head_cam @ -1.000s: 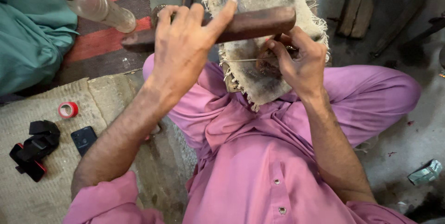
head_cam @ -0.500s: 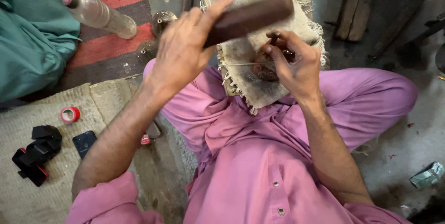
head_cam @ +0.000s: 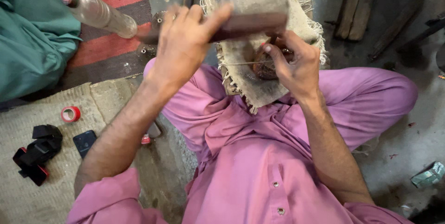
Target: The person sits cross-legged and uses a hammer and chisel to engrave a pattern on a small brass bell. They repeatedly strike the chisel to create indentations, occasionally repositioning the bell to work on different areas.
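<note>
I sit cross-legged in pink clothes. My left hand (head_cam: 185, 43) grips a long dark brown wooden bar (head_cam: 252, 23), held level above a frayed burlap cloth (head_cam: 259, 1) that drapes over a block in front of my lap. My right hand (head_cam: 296, 64) pinches a small round dark brown object (head_cam: 265, 67) against the burlap, just under the bar. A thin straw-like strand (head_cam: 241, 63) runs left from that object. Part of the object is hidden by my fingers.
A plastic bottle (head_cam: 99, 14) lies on a red-striped mat at upper left, beside green cloth (head_cam: 28, 43). A red tape roll (head_cam: 70, 113), a dark phone (head_cam: 84, 142) and a black-and-red tool (head_cam: 37, 153) rest on a woven mat. Wooden planks (head_cam: 359, 6) lie at upper right.
The bar in my left hand tipped upward half a second ago and now comes back down, level and blurred, over the object. My right hand stays in place.
</note>
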`<state>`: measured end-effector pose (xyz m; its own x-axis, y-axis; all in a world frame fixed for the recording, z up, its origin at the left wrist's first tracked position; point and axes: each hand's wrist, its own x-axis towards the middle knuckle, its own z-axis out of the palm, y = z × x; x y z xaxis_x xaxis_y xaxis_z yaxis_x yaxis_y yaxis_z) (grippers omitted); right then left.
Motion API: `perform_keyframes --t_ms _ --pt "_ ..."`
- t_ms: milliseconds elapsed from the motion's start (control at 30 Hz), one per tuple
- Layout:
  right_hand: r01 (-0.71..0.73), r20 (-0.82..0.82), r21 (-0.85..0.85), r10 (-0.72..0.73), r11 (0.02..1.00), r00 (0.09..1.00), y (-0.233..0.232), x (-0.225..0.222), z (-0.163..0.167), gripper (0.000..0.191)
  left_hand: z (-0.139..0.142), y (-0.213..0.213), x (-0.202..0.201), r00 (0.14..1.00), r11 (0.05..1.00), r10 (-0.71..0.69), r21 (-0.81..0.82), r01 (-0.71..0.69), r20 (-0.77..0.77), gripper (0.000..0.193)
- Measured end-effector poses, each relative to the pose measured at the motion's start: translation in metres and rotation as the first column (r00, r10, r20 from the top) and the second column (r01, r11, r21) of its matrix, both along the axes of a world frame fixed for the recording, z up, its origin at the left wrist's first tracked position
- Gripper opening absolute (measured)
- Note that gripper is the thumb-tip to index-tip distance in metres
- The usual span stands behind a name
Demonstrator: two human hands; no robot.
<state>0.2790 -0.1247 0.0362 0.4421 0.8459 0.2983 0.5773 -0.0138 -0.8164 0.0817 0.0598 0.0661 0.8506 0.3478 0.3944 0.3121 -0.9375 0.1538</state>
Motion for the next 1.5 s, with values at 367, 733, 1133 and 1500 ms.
perform_keyframes --t_ms 367,733,1133,1500 --pt "0.026 -0.478 0.125 0.038 0.992 0.877 -0.002 0.018 -0.021 0.016 0.0 -0.01 -0.024 0.996 0.972 0.086 -0.222 -0.076 0.034 0.08" --pt "-0.191 -0.508 0.001 0.165 0.982 0.845 0.006 0.082 -0.008 0.017 -0.082 -0.099 -0.062 0.728 0.356 0.678 -0.912 -0.203 0.103 0.04" --pt "-0.558 -0.334 -0.104 0.5 0.823 0.799 0.041 0.084 0.006 0.022 -0.088 -0.106 -0.048 0.709 0.328 0.704 -0.905 -0.271 0.043 0.041" --pt "-0.78 -0.106 -0.393 0.819 0.487 0.564 0.09 0.085 0.03 0.041 -0.075 -0.157 -0.031 0.729 0.29 0.685 -0.92 -0.265 0.006 0.049"
